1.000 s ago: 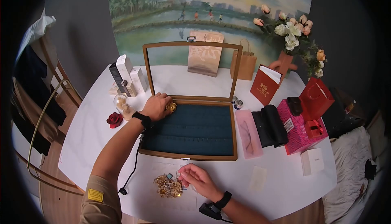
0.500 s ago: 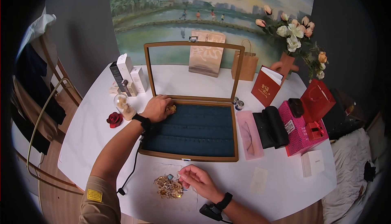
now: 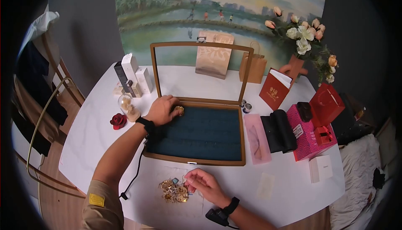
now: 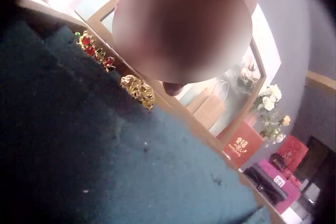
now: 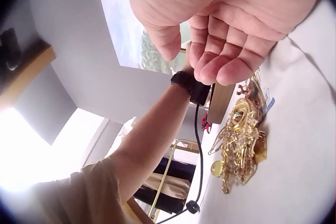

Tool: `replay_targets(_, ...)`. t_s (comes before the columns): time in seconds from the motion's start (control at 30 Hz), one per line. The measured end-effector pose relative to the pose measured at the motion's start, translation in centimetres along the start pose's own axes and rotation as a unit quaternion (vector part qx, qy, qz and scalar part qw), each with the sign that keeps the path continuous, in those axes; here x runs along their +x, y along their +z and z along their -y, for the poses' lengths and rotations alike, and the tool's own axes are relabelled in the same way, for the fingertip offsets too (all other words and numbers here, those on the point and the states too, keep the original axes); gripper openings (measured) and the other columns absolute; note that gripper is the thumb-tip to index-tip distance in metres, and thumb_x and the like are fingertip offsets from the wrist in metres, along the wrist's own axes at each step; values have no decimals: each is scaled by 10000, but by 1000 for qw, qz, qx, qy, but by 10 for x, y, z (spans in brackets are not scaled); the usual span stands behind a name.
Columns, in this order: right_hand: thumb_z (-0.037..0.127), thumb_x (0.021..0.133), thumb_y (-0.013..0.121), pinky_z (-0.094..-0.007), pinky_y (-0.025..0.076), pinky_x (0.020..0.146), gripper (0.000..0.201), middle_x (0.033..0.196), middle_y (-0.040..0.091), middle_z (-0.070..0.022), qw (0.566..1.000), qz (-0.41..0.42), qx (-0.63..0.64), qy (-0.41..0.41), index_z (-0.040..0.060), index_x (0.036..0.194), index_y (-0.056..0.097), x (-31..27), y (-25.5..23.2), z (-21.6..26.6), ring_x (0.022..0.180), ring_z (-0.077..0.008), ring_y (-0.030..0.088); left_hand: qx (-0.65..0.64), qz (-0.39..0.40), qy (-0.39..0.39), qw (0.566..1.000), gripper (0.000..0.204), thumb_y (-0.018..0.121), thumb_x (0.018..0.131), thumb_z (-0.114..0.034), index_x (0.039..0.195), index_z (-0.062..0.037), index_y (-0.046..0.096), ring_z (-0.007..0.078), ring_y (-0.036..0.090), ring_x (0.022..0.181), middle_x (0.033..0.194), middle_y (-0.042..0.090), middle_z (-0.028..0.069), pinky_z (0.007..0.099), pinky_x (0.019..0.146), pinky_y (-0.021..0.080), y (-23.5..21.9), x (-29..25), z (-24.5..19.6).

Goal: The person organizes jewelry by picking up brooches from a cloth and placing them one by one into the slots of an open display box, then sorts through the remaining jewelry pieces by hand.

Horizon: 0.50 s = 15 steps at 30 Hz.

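Note:
At the far left corner of a wooden jewellery box (image 3: pixel 217 162), my left hand (image 3: pixel 161 110) reaches down to a wide gold ring (image 4: pixel 138 91). That ring sits upright at the edge of the dark teal lining, with one fingertip (image 4: pixel 172 88) close by; a blurred patch hides most of the fingers in the left wrist view. Beside the ring stand gold pieces with red stones (image 4: pixel 94 51). My right hand (image 3: pixel 205 184) rests palm-up, fingers loosely bent and holding nothing, next to a pile of gold jewellery (image 5: pixel 239 153) in front of the box.
The glazed lid (image 3: pixel 201 44) stands raised. Left of the box are a glass dome (image 3: pixel 125 102), a red rose (image 3: pixel 118 121) and several cartons (image 3: pixel 130 69). To its right lie a pink tray (image 3: pixel 257 148) with glasses, a black case (image 3: pixel 282 131) and a patterned pink box (image 3: pixel 305 142).
Both hands stay in place. The head view has shifted slightly, so the scene sits a little further right; the jewellery pile and box look the same.

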State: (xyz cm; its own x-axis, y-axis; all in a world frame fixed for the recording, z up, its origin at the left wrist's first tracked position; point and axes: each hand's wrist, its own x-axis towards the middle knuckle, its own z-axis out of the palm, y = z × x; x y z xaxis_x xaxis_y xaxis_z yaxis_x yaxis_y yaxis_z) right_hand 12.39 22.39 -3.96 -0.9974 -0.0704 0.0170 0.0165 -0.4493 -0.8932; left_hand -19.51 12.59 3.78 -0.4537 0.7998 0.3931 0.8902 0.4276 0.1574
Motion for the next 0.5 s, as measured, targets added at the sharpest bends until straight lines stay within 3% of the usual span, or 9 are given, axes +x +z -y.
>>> replay_targets(0.07,147,1081,567,-265,520,773,177,995,670,-62,1000,-8,16,14,6,1185,598,-4,3,-1,832,-95,605,-51,-38,-19,998,266,734,894,-164,1127,-50,670,365,645,1021,1057,661,158,432,894,522,-8,-8,2)
replay_targets(0.17,130,1081,556,-271,518,779,155,990,666,-66,1000,-13,5,2,6,1165,596,-4,6,9,834,-101,603,-299,-101,-66,947,302,553,859,26,1144,-8,646,208,648,999,1072,674,91,359,903,514,-30,-27,-23)
replay_targets(0.23,124,1079,555,-269,517,778,147,989,665,-67,999,-27,-2,21,6,1158,596,-5,8,12,833,-104,603,-358,-107,-42,927,358,455,802,67,1108,9,631,157,623,996,1077,668,63,309,898,493,-49,-55,-50)
replay_targets(0.27,123,1076,557,-268,517,775,146,988,665,-66,999,-37,-12,13,6,1154,598,-5,9,14,832,-104,603,-348,-65,-71,933,359,427,788,77,1079,11,626,147,611,987,1052,662,60,262,890,467,-58,-72,-59)
replay_targets(0.3,123,1074,560,-267,516,772,145,987,665,-65,999,-46,-22,6,5,1150,599,-5,8,14,832,-104,604,-395,-44,-77,914,336,429,781,86,1038,10,631,146,606,952,1026,656,67,256,873,471,-66,-89,-74)
replay_targets(0.37,131,1066,586,-251,509,781,160,1011,677,-49,999,-37,-34,3,28,1188,596,-6,5,12,873,-78,607,-392,-6,-79,917,317,478,779,138,1018,17,647,176,635,873,941,645,80,319,795,515,-68,-120,-86)
replay_targets(0.43,114,1058,574,-257,510,759,137,975,673,-60,991,-81,-104,3,8,1138,607,-6,6,18,801,-97,597,-397,35,-104,911,314,476,780,144,994,10,663,192,665,894,946,659,105,326,805,525,-69,-148,-97)
replay_targets(0.47,112,1051,582,-255,506,752,135,973,678,-59,990,-84,-112,10,11,1136,610,-6,5,19,793,-89,592,-363,29,-73,929,319,488,802,158,1013,9,674,228,686,890,930,678,123,337,806,536,-67,-160,-98)
replay_targets(0.5,112,1051,582,-255,506,752,135,973,678,-59,989,-87,-115,15,11,1136,610,-6,5,20,793,-89,592,-362,51,-85,927,260,556,827,126,1022,7,680,248,688,877,943,699,128,323,815,534,-67,-170,-98)
